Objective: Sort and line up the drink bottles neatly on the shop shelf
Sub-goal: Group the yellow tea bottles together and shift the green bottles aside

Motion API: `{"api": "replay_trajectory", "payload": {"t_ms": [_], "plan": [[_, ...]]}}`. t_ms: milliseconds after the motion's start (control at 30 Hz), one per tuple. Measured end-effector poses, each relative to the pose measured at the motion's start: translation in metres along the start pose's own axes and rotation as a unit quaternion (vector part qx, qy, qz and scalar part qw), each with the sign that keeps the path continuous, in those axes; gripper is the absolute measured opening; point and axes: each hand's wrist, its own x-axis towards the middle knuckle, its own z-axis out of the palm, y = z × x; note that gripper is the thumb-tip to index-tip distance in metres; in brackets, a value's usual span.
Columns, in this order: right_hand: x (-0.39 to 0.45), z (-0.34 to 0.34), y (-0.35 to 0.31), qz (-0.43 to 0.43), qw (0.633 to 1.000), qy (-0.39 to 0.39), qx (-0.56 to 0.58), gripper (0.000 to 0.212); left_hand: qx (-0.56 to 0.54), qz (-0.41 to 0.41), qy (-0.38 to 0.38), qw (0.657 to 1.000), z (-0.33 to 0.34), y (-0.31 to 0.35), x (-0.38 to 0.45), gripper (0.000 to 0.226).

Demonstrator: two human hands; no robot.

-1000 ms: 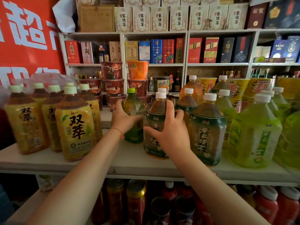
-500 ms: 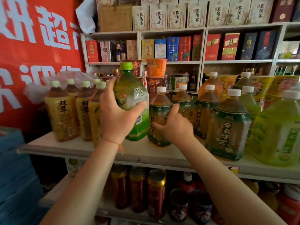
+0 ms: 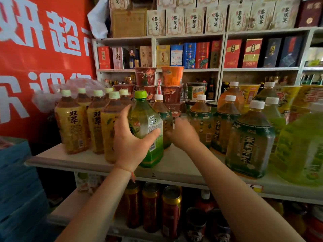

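- Closest to us, at the front edge of the shelf [image 3: 73, 158], our left hand [image 3: 130, 145] was wrapped around the green-capped bottle [image 3: 146, 130], thumb across the label and fingers round the far side, its base at or just above the board (we could not tell which).
- Just beside it, our right hand [image 3: 182, 133] reached toward the dark-labelled tea bottle [image 3: 164, 119] standing behind; the hand was blurred, so we could not tell whether it gripped or only touched.
- We judged the step in hand to be seating the green bottle in a front slot: best done by keeping it upright, setting the base down flat, turning the label outward, and steadying the neighbour so nothing toppled.
- The green bottle looked clear and pale green, with a bright green cap, a barcode low on its side, and a darker green band at the foot.
- To its left stood the yellow-labelled bottles [image 3: 73, 126], touching one another, some under loose plastic wrap.
- Farther right, the white-capped tea bottles [image 3: 250, 142] ran in rows toward the back.
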Motion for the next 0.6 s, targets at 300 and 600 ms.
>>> {"api": "replay_trajectory", "payload": {"t_ms": [300, 600], "plan": [[0.01, -0.04, 0.035, 0.113, 0.978, 0.159, -0.08, 0.085, -0.036, -0.014, -0.047, 0.998, 0.043, 0.008, 0.002, 0.095], [0.025, -0.042, 0.04, 0.127, 0.982, 0.124, -0.071, 0.092, -0.006, -0.025, -0.094, 0.995, 0.048, -0.004, -0.004, 0.1]]}}
